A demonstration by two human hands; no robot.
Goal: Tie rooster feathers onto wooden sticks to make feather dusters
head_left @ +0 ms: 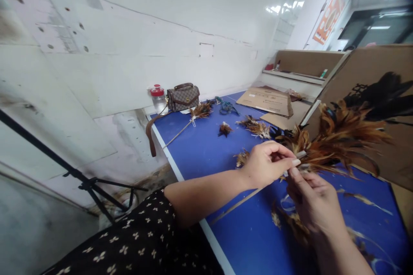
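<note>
A feather duster (342,137) with brown and black feathers is between my hands, over the right side of the blue table. Its thin stick (240,203) runs down and left, passing beneath my left forearm. My left hand (266,163) is closed, thumb and fingertips pinching at the base of the feathers. Just below it, my right hand (314,197) is closed around the same spot, its thumb near the left fingertips. Something small and pale shows at the binding, too small to name. The stick inside my grip is hidden by the fingers.
On the blue table (193,154) lie another feather duster (201,111), loose feather bunches (254,126) and flat cardboard (266,99). A handbag (183,96) and a red-lidded jar (158,99) stand by the wall. Tall cardboard (387,146) borders the right; a black tripod (92,184) stands left.
</note>
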